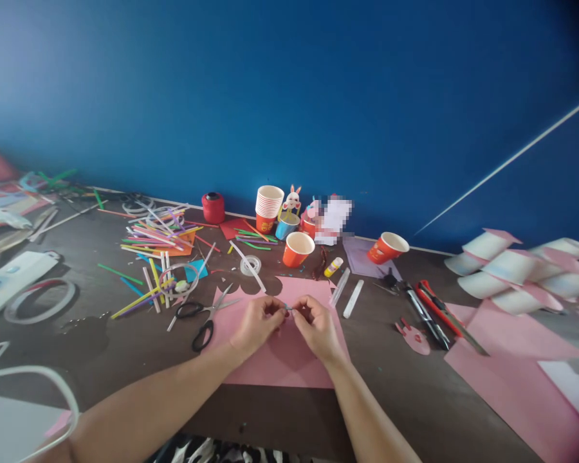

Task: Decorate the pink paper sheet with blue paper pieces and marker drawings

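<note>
Bare forearms (159,395) stretch up from the bottom edge of the frame, above black-and-white patterned fabric (212,452), toward the centre, where two hands meet. Left hand (258,325) and right hand (317,326) each pinch, fingertips drawn together, on a small bluish piece (288,308) held between them, its exact form too small to tell. It sits at the centre of the frame, over a pink sheet (280,368) with a scalloped far edge, spread on a dark desk (386,399).

Just left of the hands, black-handled scissors (212,311) lie with blades parted, the tips over the sheet. Beyond the sheet are a clear tape roll (256,264), an upright orange paper cup (295,257) and a yellow glue stick (333,267). Colourful straws (157,239) heap at centre left, near a red spool (213,209).

Against the blue wall (270,96), a stack of cups (265,222) stands beside a rabbit-faced figure (293,202). Right of centre, a second orange cup (385,249) leans on its side near a purple sheet (356,257); toward the lower right lie a red-handled cutter (434,303) and a pink rabbit-head cutout (417,341).
</note>
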A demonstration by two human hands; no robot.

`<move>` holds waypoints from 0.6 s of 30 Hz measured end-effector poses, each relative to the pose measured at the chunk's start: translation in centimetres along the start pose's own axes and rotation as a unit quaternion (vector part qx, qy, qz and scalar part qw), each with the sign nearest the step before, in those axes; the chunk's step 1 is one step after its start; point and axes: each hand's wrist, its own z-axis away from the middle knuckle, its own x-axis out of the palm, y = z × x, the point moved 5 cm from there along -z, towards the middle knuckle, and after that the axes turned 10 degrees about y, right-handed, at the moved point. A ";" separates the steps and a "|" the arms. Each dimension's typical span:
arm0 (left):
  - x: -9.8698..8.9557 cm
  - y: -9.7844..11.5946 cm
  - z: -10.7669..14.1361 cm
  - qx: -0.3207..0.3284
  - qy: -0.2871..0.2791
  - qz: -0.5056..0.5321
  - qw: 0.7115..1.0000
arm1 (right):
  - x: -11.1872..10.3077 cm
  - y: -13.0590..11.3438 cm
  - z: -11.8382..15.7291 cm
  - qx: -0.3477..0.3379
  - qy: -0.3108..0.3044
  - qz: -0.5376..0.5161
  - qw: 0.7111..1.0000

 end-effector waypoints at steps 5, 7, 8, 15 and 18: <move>-0.1 -0.3 -0.1 -0.010 0.005 -0.002 1.000 | -0.2 -0.2 0.0 0.000 0.012 -0.003 1.000; -0.1 -0.2 -0.1 -0.011 0.003 -0.008 1.000 | -0.2 -0.3 0.1 -0.004 0.011 -0.009 1.000; -0.1 -0.2 -0.1 -0.012 0.003 -0.009 1.000 | -0.2 -0.3 0.1 -0.006 0.009 -0.010 1.000; -0.1 0.2 0.0 -0.001 -0.003 0.000 1.000 | -0.1 -0.7 0.2 -0.010 -0.009 -0.010 1.000; -0.1 0.0 0.0 -0.012 -0.006 0.010 1.000 | -0.2 -0.8 0.3 -0.009 -0.010 -0.011 1.000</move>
